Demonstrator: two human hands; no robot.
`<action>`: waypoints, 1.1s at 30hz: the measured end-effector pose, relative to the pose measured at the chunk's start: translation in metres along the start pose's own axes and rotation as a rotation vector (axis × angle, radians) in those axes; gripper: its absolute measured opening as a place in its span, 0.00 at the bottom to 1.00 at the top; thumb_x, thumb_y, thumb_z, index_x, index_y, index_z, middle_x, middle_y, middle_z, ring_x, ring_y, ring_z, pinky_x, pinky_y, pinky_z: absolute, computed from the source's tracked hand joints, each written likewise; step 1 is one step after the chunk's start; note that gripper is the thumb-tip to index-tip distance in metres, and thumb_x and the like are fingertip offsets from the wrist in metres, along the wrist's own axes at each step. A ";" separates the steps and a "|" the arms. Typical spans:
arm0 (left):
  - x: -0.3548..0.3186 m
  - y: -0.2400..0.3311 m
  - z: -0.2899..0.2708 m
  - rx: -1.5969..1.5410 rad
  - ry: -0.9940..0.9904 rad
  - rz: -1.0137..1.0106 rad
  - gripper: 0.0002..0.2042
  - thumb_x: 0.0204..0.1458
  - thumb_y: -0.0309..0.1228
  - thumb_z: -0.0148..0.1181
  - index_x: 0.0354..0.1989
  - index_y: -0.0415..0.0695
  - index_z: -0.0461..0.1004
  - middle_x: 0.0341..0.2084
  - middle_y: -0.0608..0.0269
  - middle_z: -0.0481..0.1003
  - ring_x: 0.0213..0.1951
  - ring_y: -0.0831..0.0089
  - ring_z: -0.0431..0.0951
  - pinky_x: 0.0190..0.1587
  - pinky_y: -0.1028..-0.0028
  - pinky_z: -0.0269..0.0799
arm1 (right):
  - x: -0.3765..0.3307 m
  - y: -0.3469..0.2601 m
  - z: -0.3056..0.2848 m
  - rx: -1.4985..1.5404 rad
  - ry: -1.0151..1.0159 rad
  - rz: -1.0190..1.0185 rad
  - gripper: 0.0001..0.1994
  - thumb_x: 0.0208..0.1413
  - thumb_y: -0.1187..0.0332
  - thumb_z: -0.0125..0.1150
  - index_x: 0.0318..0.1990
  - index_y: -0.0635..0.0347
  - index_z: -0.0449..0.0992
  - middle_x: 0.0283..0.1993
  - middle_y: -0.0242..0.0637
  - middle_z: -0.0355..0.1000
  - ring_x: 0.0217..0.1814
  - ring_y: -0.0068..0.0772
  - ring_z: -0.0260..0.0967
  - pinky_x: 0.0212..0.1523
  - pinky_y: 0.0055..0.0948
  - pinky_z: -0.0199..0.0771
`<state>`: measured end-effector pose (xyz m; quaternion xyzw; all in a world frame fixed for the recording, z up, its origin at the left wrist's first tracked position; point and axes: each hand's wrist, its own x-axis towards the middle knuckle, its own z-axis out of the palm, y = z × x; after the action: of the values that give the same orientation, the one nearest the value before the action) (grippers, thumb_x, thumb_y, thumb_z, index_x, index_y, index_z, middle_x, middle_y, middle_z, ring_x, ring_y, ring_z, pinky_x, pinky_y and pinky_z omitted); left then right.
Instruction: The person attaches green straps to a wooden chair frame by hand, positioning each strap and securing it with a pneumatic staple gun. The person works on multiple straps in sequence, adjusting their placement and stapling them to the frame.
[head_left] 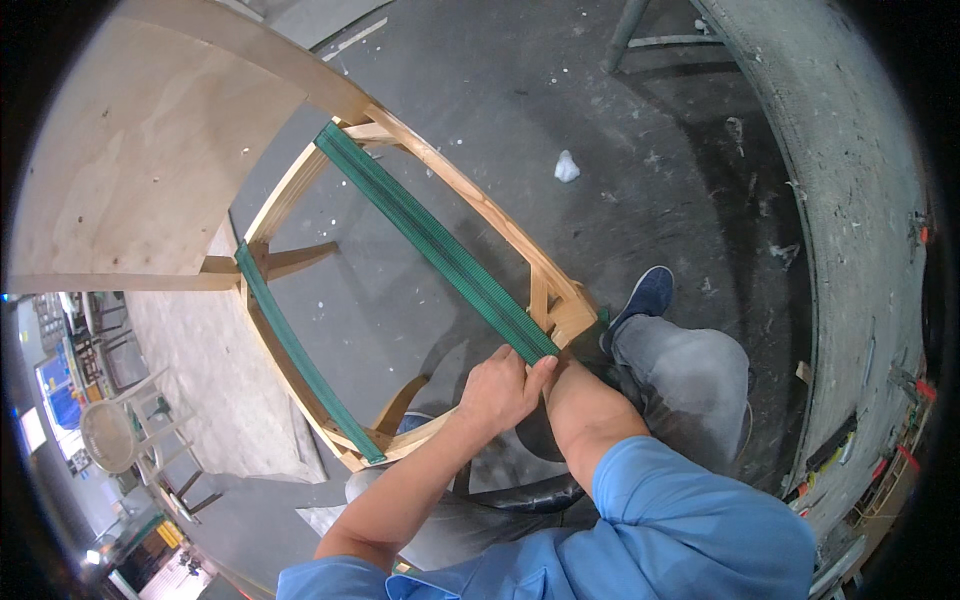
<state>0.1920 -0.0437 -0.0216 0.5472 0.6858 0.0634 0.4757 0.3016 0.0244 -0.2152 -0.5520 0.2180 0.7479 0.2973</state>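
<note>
Left hand (503, 392) clamping on the strap's (430, 245) near end, centre of picture.
Right hand hiding beyond its forearm (588, 415), grip impossible to tell. Strap running up toward upper left across the chair (468, 203); second strap (300, 360) spanning its left side. Judgement: good work means keeping webbing flat, untwisted, evenly taut, squared to the rail. No lettering showing legibly on strap or wood.

scuffed grey floor (490, 120), pale chair (108, 437) at left
</note>
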 end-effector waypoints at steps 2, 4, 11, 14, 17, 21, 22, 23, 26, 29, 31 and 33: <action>0.000 -0.001 0.000 -0.024 0.018 0.028 0.23 0.68 0.51 0.49 0.44 0.41 0.76 0.36 0.37 0.77 0.41 0.37 0.78 0.45 0.47 0.74 | 0.002 0.001 0.001 -0.005 0.000 -0.007 0.17 0.67 0.58 0.47 0.56 0.52 0.73 0.52 0.40 0.75 0.47 0.38 0.74 0.39 0.44 0.70; 0.001 -0.003 0.000 -0.027 0.000 0.013 0.23 0.67 0.51 0.50 0.43 0.40 0.77 0.36 0.37 0.77 0.41 0.37 0.79 0.44 0.47 0.74 | 0.007 0.002 0.002 -0.017 -0.001 -0.006 0.16 0.67 0.58 0.47 0.56 0.52 0.73 0.52 0.40 0.75 0.47 0.37 0.74 0.38 0.44 0.70; 0.004 -0.002 0.001 -0.021 -0.026 -0.006 0.24 0.64 0.52 0.54 0.45 0.40 0.78 0.37 0.38 0.77 0.41 0.40 0.80 0.45 0.50 0.77 | 0.031 0.000 0.003 0.001 0.037 0.015 0.16 0.67 0.58 0.48 0.55 0.51 0.74 0.51 0.39 0.75 0.45 0.36 0.74 0.36 0.43 0.70; 0.003 -0.001 0.000 0.024 0.003 0.018 0.24 0.64 0.53 0.55 0.47 0.41 0.78 0.38 0.39 0.78 0.40 0.42 0.81 0.43 0.51 0.77 | 0.033 0.000 0.001 -0.007 0.032 0.023 0.16 0.67 0.58 0.48 0.55 0.51 0.74 0.50 0.39 0.76 0.44 0.36 0.75 0.35 0.43 0.70; 0.002 0.002 0.004 0.050 -0.016 -0.024 0.25 0.63 0.54 0.56 0.47 0.41 0.79 0.38 0.39 0.78 0.40 0.42 0.81 0.43 0.51 0.78 | 0.033 0.003 0.000 -0.017 0.040 0.037 0.16 0.66 0.58 0.48 0.55 0.51 0.74 0.50 0.39 0.76 0.44 0.36 0.75 0.34 0.43 0.69; 0.003 0.002 0.006 0.010 -0.016 -0.036 0.27 0.63 0.54 0.57 0.51 0.39 0.76 0.42 0.35 0.77 0.44 0.40 0.80 0.44 0.53 0.78 | 0.032 0.003 0.007 -0.046 0.002 0.026 0.15 0.66 0.57 0.49 0.54 0.51 0.75 0.49 0.38 0.76 0.43 0.35 0.75 0.33 0.42 0.69; 0.002 -0.002 0.004 -0.013 -0.002 -0.036 0.27 0.63 0.54 0.57 0.53 0.39 0.75 0.43 0.34 0.77 0.45 0.40 0.79 0.45 0.53 0.78 | 0.032 0.003 0.008 -0.056 -0.006 0.025 0.15 0.66 0.57 0.49 0.54 0.50 0.75 0.49 0.38 0.76 0.43 0.35 0.75 0.33 0.42 0.69; 0.003 -0.008 0.001 -0.114 0.023 0.080 0.27 0.64 0.50 0.57 0.60 0.38 0.71 0.50 0.35 0.76 0.48 0.42 0.80 0.51 0.56 0.78 | 0.030 0.003 0.009 -0.076 -0.010 0.023 0.15 0.66 0.57 0.49 0.54 0.50 0.75 0.49 0.38 0.76 0.42 0.35 0.75 0.32 0.42 0.69; 0.010 -0.042 -0.017 -0.759 -0.354 0.178 0.30 0.66 0.45 0.55 0.67 0.34 0.64 0.56 0.40 0.76 0.48 0.50 0.83 0.52 0.57 0.79 | 0.026 0.000 0.004 -0.100 -0.002 0.033 0.15 0.66 0.57 0.49 0.54 0.50 0.75 0.48 0.38 0.77 0.42 0.34 0.75 0.32 0.42 0.69; 0.025 -0.063 -0.020 -1.470 -0.502 -0.369 0.21 0.68 0.39 0.52 0.62 0.36 0.69 0.50 0.47 0.79 0.46 0.60 0.84 0.54 0.63 0.80 | 0.028 -0.002 0.000 -0.117 0.003 0.050 0.15 0.66 0.57 0.50 0.53 0.50 0.75 0.48 0.38 0.77 0.41 0.34 0.75 0.31 0.42 0.69; 0.042 -0.063 -0.013 -1.521 -0.464 -0.734 0.18 0.68 0.37 0.50 0.55 0.35 0.73 0.43 0.48 0.82 0.39 0.61 0.86 0.46 0.64 0.85 | 0.030 -0.003 -0.002 -0.119 0.004 0.056 0.15 0.66 0.57 0.50 0.53 0.50 0.75 0.47 0.38 0.77 0.40 0.34 0.76 0.30 0.42 0.69; 0.063 -0.046 0.001 -1.330 -0.633 -0.796 0.19 0.69 0.41 0.49 0.51 0.35 0.74 0.38 0.50 0.82 0.36 0.57 0.86 0.35 0.56 0.86 | 0.034 -0.003 -0.002 -0.114 0.001 0.075 0.14 0.66 0.57 0.50 0.53 0.50 0.75 0.47 0.38 0.77 0.40 0.33 0.76 0.29 0.41 0.69</action>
<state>0.1642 -0.0112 -0.0866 -0.1385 0.4814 0.1255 0.8563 0.2980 0.0325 -0.2485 -0.5598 0.1957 0.7694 0.2372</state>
